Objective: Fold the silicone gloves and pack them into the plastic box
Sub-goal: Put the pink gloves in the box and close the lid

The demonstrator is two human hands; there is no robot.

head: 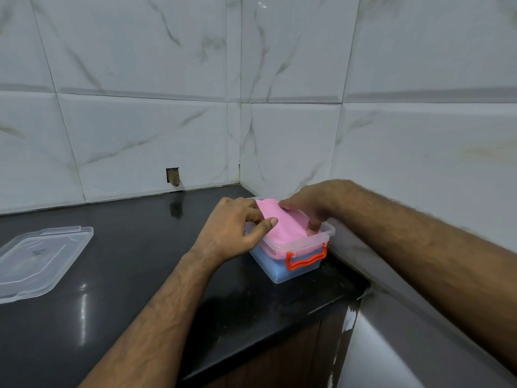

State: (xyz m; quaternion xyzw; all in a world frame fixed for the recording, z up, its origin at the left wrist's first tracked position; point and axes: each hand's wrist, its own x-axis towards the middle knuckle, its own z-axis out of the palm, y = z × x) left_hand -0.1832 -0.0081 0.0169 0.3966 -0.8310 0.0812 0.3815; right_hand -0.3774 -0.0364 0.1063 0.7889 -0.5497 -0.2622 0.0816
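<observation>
Both hands work at the clear plastic box (300, 249) near the right end of the black tabletop (120, 275). Left hand (235, 231) lies on the near-left side of the folded pink glove (282, 224), its fingers curled against the glove's edge and its thumb laid flat across the pink surface, pressing it. Right hand (310, 204) reaches over from the far side, fingers bent down onto the glove's right end, with the fingertips dipping inside the box beside the wall; whether they pinch the glove or only push it cannot be told. Pink silicone bulges above the rim of the box, and beneath it a blue glove (282, 271) fills the lower part, seen through the clear wall. An orange latch handle (306, 260) hangs on the box's near end. Well apart to the left, the transparent lid (39, 261) lies flat on the tabletop. White marble-patterned tiles (140, 121) cover the walls behind and to the right.
</observation>
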